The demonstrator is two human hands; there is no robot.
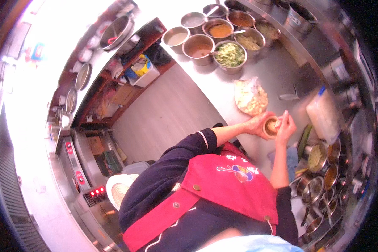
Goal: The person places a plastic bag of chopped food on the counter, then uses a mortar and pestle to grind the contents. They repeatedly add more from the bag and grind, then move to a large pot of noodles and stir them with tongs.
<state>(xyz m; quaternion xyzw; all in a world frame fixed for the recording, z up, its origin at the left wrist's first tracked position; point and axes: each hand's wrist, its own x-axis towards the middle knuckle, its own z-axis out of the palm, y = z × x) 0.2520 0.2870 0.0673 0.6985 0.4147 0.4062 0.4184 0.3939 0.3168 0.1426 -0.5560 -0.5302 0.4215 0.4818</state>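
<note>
My left hand [259, 125] is wrapped around a small round cup-like container [272, 136], its mouth facing up towards me. Something pale and brownish shows inside it. My right hand [286, 126] is bent over the container's right rim, with a small whitish bit at the fingertips. Whether those fingers grip something is too blurred to tell. Just beyond my left hand, a clear plastic bag [251, 97] of pale yellowish pieces lies on the steel counter [204, 77]. Both hands are above this counter.
Several steel pots stand farther along the counter, including one of shredded greens [230, 55] and one of orange sauce [220, 31]. A filled plastic bag [323, 116], a blue cloth [288, 160] and steel bowls [316, 157] are to the right. Shelves [113, 91] stand across the floor.
</note>
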